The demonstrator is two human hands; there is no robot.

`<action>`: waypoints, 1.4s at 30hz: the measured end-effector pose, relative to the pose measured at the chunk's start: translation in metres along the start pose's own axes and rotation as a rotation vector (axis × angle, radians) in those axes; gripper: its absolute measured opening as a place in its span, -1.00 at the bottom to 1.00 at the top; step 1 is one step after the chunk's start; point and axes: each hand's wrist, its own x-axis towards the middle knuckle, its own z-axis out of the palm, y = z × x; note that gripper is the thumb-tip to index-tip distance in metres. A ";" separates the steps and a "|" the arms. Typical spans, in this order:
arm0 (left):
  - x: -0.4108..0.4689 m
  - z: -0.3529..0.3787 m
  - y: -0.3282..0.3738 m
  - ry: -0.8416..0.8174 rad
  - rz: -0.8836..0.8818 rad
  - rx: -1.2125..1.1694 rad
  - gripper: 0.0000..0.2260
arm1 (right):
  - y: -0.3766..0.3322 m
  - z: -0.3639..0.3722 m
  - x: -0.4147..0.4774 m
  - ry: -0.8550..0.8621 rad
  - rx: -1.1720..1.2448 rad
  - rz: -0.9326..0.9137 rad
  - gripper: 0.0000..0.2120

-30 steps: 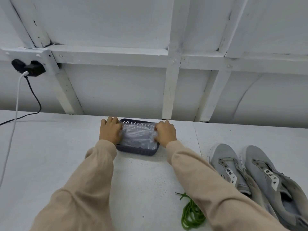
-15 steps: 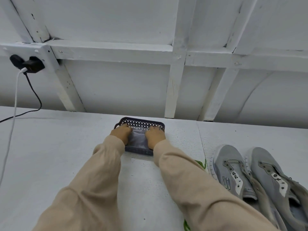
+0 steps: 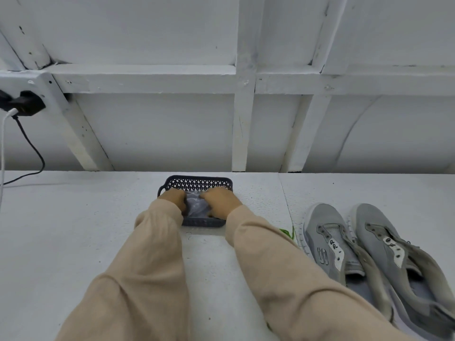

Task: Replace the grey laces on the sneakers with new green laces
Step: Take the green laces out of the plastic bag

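Note:
Two grey sneakers stand side by side at the right of the white table, the left sneaker (image 3: pixel 330 244) and the right sneaker (image 3: pixel 394 257), both with bare eyelets. A small bit of green lace (image 3: pixel 287 232) shows beside my right sleeve. Both hands are inside a dark plastic basket (image 3: pixel 197 182) at the back of the table. My left hand (image 3: pixel 173 198) and my right hand (image 3: pixel 221 200) have their fingers curled down onto a clear plastic bag (image 3: pixel 195 206) that lies in the basket between them. What the bag holds is not visible.
A white framed wall (image 3: pixel 243 119) rises right behind the table (image 3: pixel 73 230). At the far left a black plug (image 3: pixel 24 103) with a black cable and a white cable hangs down onto the table.
My hands held the bag by its sides above the basket; they have since moved closer together and pushed it down into the basket. The view has shifted, hiding most of the green laces.

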 end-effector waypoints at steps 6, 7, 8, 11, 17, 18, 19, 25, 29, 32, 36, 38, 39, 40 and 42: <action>-0.029 -0.010 0.020 0.275 0.073 -0.172 -0.71 | 0.035 -0.011 -0.045 0.296 0.363 0.024 -0.52; -0.035 -0.012 0.029 0.327 0.119 -0.246 -0.73 | 0.042 -0.015 -0.055 0.306 0.419 0.055 -0.52; -0.039 -0.013 0.040 0.374 0.179 -0.333 -0.76 | 0.049 -0.020 -0.067 0.313 0.478 0.088 -0.52; -0.057 -0.015 0.082 0.445 0.354 -0.542 -0.81 | 0.070 -0.038 -0.109 0.337 0.668 0.184 -0.50; -0.099 -0.006 0.182 0.233 0.579 -0.688 -0.83 | 0.126 -0.066 -0.207 0.378 0.876 0.363 -0.48; -0.104 -0.004 0.195 0.207 0.599 -0.680 -0.83 | 0.139 -0.067 -0.223 0.375 0.889 0.397 -0.49; -0.107 -0.001 0.206 0.189 0.609 -0.679 -0.84 | 0.152 -0.066 -0.238 0.372 0.896 0.427 -0.52; -0.122 0.019 0.264 0.055 0.572 -0.711 -0.82 | 0.227 -0.040 -0.314 0.307 0.867 0.528 -0.65; -0.132 0.046 0.303 -0.013 0.474 -0.680 -0.60 | 0.254 -0.017 -0.353 0.208 0.911 0.540 -0.52; -0.142 0.072 0.321 0.020 0.374 -0.806 -0.53 | 0.257 0.006 -0.366 0.139 0.992 0.488 -0.38; -0.150 0.096 0.331 0.129 0.272 -0.980 -0.57 | 0.249 0.035 -0.364 0.186 1.084 0.426 -0.28; -0.153 0.101 0.334 0.190 0.245 -1.000 -0.63 | 0.243 0.043 -0.363 0.305 1.136 0.441 -0.24; -0.154 0.101 0.334 0.212 0.246 -0.993 -0.65 | 0.241 0.045 -0.362 0.372 1.144 0.458 -0.24; -0.155 0.102 0.334 0.229 0.241 -0.986 -0.66 | 0.241 0.048 -0.361 0.425 1.144 0.472 -0.26; -0.156 0.102 0.334 0.243 0.233 -0.971 -0.67 | 0.244 0.052 -0.361 0.482 1.123 0.489 -0.31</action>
